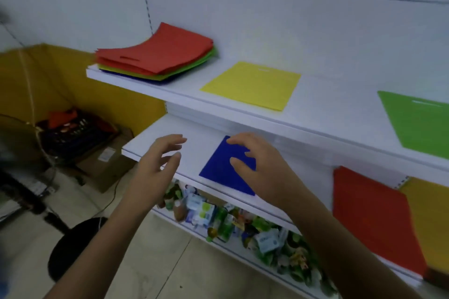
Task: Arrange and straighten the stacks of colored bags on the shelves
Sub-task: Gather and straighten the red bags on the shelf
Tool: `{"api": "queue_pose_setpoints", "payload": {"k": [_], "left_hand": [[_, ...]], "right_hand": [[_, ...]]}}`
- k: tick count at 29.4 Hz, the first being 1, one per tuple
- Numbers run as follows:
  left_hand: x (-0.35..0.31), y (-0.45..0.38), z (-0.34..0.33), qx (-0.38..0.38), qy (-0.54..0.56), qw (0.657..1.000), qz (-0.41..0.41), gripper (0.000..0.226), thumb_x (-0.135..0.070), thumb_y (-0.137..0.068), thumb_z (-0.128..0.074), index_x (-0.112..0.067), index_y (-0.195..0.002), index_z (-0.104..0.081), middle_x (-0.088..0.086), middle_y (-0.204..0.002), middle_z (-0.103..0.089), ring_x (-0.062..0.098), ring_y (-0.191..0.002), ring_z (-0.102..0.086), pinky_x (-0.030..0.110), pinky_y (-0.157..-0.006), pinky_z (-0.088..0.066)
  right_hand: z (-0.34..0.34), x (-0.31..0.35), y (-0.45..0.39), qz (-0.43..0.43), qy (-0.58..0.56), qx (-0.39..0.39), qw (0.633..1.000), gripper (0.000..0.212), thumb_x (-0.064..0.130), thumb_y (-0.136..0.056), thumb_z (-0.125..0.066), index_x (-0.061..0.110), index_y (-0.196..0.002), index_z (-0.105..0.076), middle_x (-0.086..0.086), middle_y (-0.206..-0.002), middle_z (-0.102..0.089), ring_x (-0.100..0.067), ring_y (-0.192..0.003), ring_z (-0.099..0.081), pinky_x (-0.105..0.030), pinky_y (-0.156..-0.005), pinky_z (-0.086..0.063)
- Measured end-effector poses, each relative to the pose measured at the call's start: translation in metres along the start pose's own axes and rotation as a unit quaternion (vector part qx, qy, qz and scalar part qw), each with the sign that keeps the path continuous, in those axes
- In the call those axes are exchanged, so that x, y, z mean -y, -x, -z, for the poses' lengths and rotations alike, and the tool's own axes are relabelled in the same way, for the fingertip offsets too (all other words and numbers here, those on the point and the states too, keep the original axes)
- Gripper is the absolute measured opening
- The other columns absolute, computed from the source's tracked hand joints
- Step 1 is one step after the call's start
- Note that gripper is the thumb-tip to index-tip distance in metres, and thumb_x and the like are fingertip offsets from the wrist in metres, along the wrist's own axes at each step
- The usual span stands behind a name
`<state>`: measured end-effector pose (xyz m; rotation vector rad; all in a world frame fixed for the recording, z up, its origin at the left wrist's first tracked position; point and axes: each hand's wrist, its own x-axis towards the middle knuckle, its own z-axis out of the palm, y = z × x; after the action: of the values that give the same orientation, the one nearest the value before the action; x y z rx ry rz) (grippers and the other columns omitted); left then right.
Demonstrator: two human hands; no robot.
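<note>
Blue bag [220, 167] lies flat on the lower shelf [155, 143], at the centre of the frame, turned so one corner points back toward the wall and its front corner sits near the shelf edge. Our right hand [257, 165] is over its right part, fingers spread and loosely bent, gripping nothing; whether the fingertips touch the cloth we cannot tell. Our left hand [158, 160] hangs open just left of the bag, above bare shelf, holding nothing.

We judge the step in hand to be squaring this bag to the shelf. To do it well, we would press lightly with flat fingers of the right hand and swing the bag until its long side runs along the shelf front, with the left hand coming in to check the left edge and stop it sliding off. The cloth looks thin and limp, so a push at one corner alone may wrinkle it; spreading the fingers wide should help.

Other bags lie singly: a yellow bag [252, 85] and a green bag [418, 121] on the upper shelf [315, 94], a red bag [369, 218] at the right of the frame, hanging over the lower shelf's front. The mixed stack [155, 56] at upper left, red on top with green, yellow and blue below, is fanned and overhangs the shelf edge; most of the task seems to remain
</note>
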<state>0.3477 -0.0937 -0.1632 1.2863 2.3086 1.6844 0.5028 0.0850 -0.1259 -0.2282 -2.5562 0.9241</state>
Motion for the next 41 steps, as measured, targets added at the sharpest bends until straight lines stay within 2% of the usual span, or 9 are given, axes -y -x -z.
{"api": "queue_pose_setpoints", "payload": {"k": [10,15,18,21,24,26,30,34,41], "left_hand": [[0.057,-0.070,0.092,-0.064,0.010,0.998,0.015,0.025,-0.019,-0.094,-0.050,-0.026,-0.114,-0.062,-0.009,-0.111,-0.063,0.013,-0.107,-0.059,0.028,-0.086,-0.050],[0.058,-0.163,0.143,-0.101,-0.005,0.994,-0.039,0.025,-0.016,-0.097,-0.046,-0.025,-0.110,-0.064,0.006,-0.097,-0.065,0.035,-0.084,-0.058,0.041,-0.071,-0.050],[0.063,-0.236,0.173,-0.113,-0.045,0.989,-0.089,0.027,-0.002,-0.097,-0.044,-0.017,-0.107,-0.064,-0.005,-0.112,-0.065,0.014,-0.107,-0.059,0.027,-0.090,-0.047],[0.075,-0.301,0.192,-0.095,-0.081,0.990,-0.070,0.027,-0.004,-0.096,-0.047,-0.020,-0.110,-0.064,-0.010,-0.115,-0.064,-0.002,-0.109,-0.056,0.014,-0.090,-0.043],[0.093,-0.353,0.202,-0.029,-0.114,0.993,-0.034,0.025,-0.012,-0.097,-0.048,-0.024,-0.113,-0.063,-0.012,-0.118,-0.062,-0.013,-0.101,-0.055,0.002,-0.083,-0.039],[0.110,-0.381,0.203,0.049,-0.154,0.987,0.011,0.026,-0.027,-0.096,-0.049,-0.033,-0.119,-0.059,-0.015,-0.132,-0.053,-0.011,-0.108,-0.052,0.012,-0.091,-0.038],[0.137,-0.413,0.187,0.227,-0.291,0.919,0.140,0.064,-0.055,-0.087,-0.042,-0.028,-0.144,-0.033,-0.008,-0.156,-0.017,0.007,-0.142,-0.016,0.028,-0.113,-0.012],[0.151,-0.416,0.172,0.326,-0.379,0.856,0.130,0.072,-0.058,-0.092,-0.034,-0.023,-0.151,-0.013,0.001,-0.159,-0.003,0.014,-0.146,-0.003,0.030,-0.116,-0.005],[0.139,-0.419,0.194,0.405,-0.296,0.861,0.077,0.072,-0.066,-0.084,-0.039,-0.035,-0.147,-0.026,-0.015,-0.153,-0.023,-0.001,-0.135,-0.024,0.019,-0.108,-0.017]], "right_hand": [[-0.053,0.011,-0.143,0.053,0.043,0.028,0.997,0.041,0.031,-0.096,-0.050,0.030,-0.135,-0.041,0.022,-0.124,-0.046,0.009,-0.113,-0.042,-0.018,-0.097,-0.039],[-0.059,0.010,-0.251,0.049,0.045,-0.024,0.997,0.043,0.033,-0.097,-0.046,0.024,-0.139,-0.042,0.017,-0.098,-0.058,-0.001,-0.081,-0.054,-0.023,-0.075,-0.044],[-0.059,0.005,-0.298,0.035,0.044,-0.042,0.998,0.043,0.035,-0.097,-0.043,0.023,-0.139,-0.042,0.018,-0.090,-0.056,-0.002,-0.077,-0.050,-0.023,-0.074,-0.038],[-0.062,-0.003,-0.330,0.024,0.084,-0.041,0.995,0.045,0.039,-0.098,-0.040,0.024,-0.141,-0.038,0.008,-0.108,-0.056,-0.007,-0.085,-0.048,-0.020,-0.076,-0.031],[-0.065,-0.010,-0.353,0.002,0.118,-0.037,0.992,0.046,0.044,-0.098,-0.039,0.026,-0.140,-0.038,0.006,-0.117,-0.054,-0.008,-0.088,-0.044,-0.019,-0.079,-0.028],[-0.069,-0.014,-0.362,-0.018,0.126,-0.027,0.991,0.046,0.048,-0.096,-0.039,0.028,-0.138,-0.039,0.007,-0.116,-0.055,-0.007,-0.089,-0.046,-0.021,-0.080,-0.032],[-0.074,-0.022,-0.372,-0.060,0.164,0.006,0.985,0.044,0.052,-0.096,-0.036,0.028,-0.132,-0.045,0.006,-0.118,-0.058,-0.014,-0.101,-0.054,-0.032,-0.089,-0.044],[-0.078,-0.026,-0.376,-0.095,0.137,0.001,0.986,0.040,0.050,-0.096,-0.038,0.036,-0.133,-0.045,0.010,-0.120,-0.060,-0.012,-0.102,-0.055,-0.031,-0.090,-0.044],[-0.080,-0.031,-0.388,-0.168,0.070,-0.109,0.977,0.016,0.035,-0.090,-0.058,0.033,-0.104,-0.065,0.021,-0.087,-0.059,0.004,-0.076,-0.053,-0.013,-0.069,-0.038]]}}
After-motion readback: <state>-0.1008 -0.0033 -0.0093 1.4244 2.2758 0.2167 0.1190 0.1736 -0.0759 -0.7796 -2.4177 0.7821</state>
